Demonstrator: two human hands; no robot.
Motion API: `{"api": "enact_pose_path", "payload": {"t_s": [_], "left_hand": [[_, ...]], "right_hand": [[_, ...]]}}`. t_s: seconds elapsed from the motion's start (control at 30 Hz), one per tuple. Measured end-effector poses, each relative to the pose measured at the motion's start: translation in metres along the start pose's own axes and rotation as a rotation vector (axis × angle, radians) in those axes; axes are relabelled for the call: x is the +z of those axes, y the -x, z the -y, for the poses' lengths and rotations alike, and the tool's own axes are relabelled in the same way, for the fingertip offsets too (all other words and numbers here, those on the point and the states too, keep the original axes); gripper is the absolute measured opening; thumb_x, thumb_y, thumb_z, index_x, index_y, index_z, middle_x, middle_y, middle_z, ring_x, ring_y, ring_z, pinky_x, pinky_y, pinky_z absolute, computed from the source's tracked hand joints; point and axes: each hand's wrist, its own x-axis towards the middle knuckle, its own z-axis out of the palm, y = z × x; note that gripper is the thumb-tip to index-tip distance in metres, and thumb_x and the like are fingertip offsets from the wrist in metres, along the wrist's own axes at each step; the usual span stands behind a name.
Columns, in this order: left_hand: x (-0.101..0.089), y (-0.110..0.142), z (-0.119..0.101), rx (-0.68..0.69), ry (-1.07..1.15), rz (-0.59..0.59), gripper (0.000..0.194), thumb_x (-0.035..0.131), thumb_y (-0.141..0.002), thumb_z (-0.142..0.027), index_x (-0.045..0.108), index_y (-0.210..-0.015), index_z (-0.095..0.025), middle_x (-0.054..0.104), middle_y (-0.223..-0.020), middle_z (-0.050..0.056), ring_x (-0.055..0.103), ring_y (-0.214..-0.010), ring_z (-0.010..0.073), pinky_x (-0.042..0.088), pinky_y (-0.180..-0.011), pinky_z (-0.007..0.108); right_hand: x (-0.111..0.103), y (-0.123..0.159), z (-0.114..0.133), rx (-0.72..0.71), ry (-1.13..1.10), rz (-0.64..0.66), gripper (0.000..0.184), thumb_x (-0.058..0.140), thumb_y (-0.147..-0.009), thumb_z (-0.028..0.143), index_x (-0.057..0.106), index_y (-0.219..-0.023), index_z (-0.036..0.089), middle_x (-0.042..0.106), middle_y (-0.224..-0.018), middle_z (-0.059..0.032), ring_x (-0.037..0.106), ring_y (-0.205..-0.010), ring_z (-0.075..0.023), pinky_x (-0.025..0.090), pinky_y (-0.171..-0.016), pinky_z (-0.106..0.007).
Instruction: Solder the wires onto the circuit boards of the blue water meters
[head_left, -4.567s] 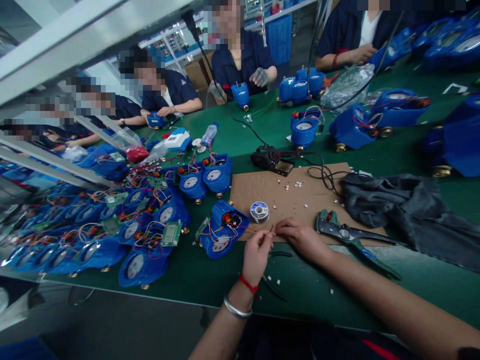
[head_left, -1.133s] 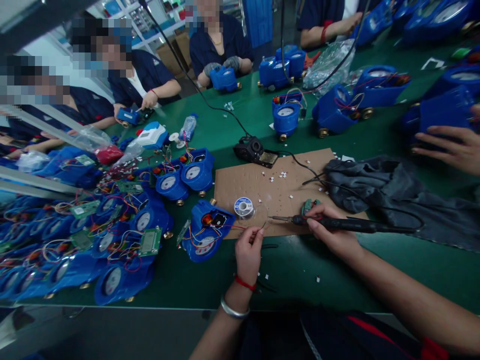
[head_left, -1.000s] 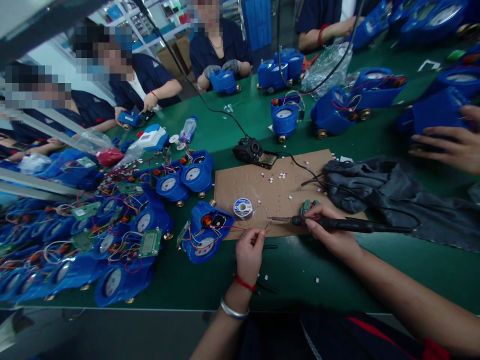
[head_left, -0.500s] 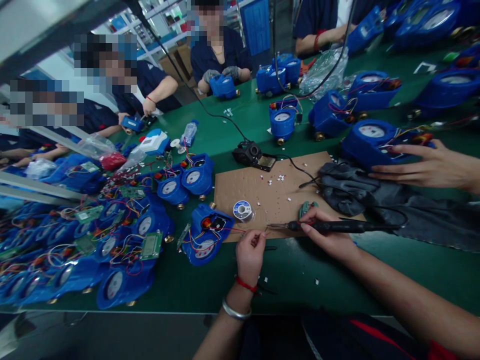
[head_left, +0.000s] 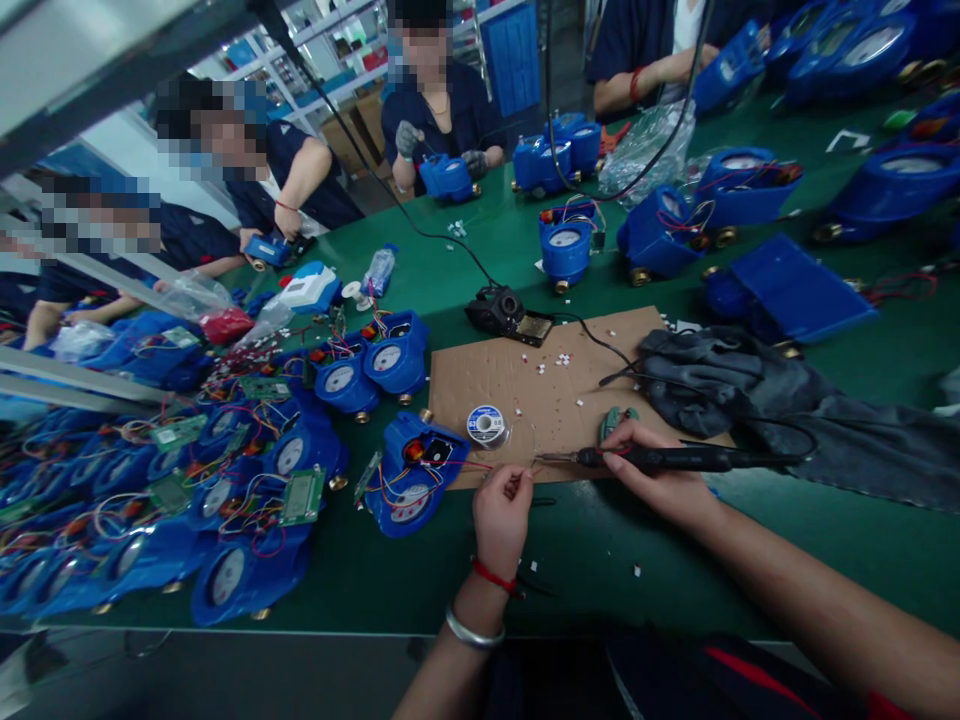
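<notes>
My left hand [head_left: 501,520] is closed in a pinch on thin wires [head_left: 480,465], which run from an open blue water meter [head_left: 409,480] just to its left. In my right hand [head_left: 664,475] is a black soldering iron [head_left: 675,457], held like a pen. The iron's metal tip points left and is close to my left fingertips; whether it touches the wire ends I cannot tell. A spool of solder [head_left: 487,428] sits on the cardboard above my left hand, its thin strand curving towards the tip. A small green piece [head_left: 616,425] lies by my right fingers.
Cardboard [head_left: 480,370] with small white bits covers the table's middle. Behind it stands a black iron holder [head_left: 499,310]. Many wired blue meters [head_left: 225,580] crowd the left. A dark cloth [head_left: 787,430] and a blue meter [head_left: 799,285] lie right. Several co-workers sit opposite.
A co-worker's hand at the right has gone out of view, and the blue meter there now lies flat side up. Opposite, a gloved hand has risen off a meter. My hands have hardly moved.
</notes>
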Motion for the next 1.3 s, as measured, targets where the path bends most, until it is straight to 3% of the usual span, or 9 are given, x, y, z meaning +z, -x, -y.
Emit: {"api": "enact_pose_path", "payload": {"t_s": [1.3], "left_hand": [[0.0008, -0.0006, 0.0036, 0.023, -0.069, -0.031, 0.021, 0.054, -0.084, -0.032, 0.065, -0.073, -0.017, 0.063, -0.069, 0.002, 0.055, -0.063, 0.0141, 0.039, -0.059, 0.023]], "right_hand": [[0.0005, 0.0013, 0.0009, 0.033, -0.002, -0.017, 0.013, 0.054, -0.086, 0.034, 0.056, -0.086, 0.021, 0.061, -0.076, -0.0035, 0.058, -0.071, -0.0186, 0.044, -0.063, -0.031]]}}
